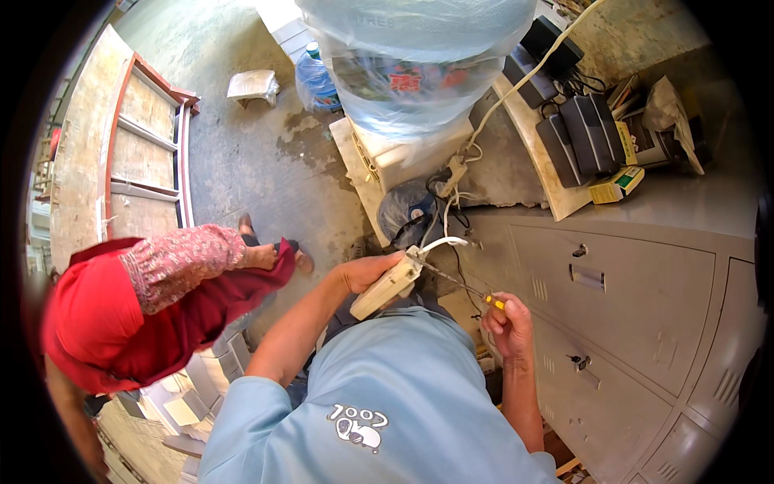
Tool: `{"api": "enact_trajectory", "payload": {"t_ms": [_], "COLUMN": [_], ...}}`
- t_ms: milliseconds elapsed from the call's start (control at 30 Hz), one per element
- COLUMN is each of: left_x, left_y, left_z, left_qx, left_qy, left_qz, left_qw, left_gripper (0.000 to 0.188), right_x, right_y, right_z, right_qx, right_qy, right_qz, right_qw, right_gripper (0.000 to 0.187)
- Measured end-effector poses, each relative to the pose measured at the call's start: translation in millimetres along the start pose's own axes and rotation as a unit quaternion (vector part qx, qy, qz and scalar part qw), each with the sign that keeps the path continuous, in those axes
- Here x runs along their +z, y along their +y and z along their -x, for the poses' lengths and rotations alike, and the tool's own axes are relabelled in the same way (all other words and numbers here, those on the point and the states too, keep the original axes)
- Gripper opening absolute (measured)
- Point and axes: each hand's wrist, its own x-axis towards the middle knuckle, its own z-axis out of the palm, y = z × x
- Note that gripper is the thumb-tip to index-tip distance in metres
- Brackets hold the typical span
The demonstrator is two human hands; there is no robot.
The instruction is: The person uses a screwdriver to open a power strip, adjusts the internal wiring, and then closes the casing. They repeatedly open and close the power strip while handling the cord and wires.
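Observation:
My left hand is wrapped round a cream, block-shaped power strip, held tilted in front of my chest. A short white cable sticks out of its upper end. In the fingers of my right hand is a screwdriver with a yellow handle. Its long thin shaft points left toward the cable end of the strip. Whether the tip touches a screw there is too small to tell.
Ahead stands a big plastic-wrapped water bottle on a dispenser, with a cord hanging beside it. Grey metal lockers are close on my right. Dark electronic devices lie on a shelf. A person in red is at my left.

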Motion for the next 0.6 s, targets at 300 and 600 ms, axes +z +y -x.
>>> {"api": "enact_trajectory", "payload": {"t_ms": [300, 600], "left_x": [13, 38], "left_y": [-1, -8], "left_z": [-43, -67], "left_qx": [0.052, 0.055], "left_qy": [0.392, 0.483], "left_qz": [-0.261, -0.474], "left_qw": [0.880, 0.734], "left_gripper": [0.071, 0.080], "right_x": [4, 14], "right_y": [-23, -35], "right_z": [7, 52], "right_qx": [-0.074, -0.124], "right_qy": [0.175, 0.215], "right_qz": [0.143, 0.404], "right_qw": [0.971, 0.880], "right_gripper": [0.030, 0.025]}}
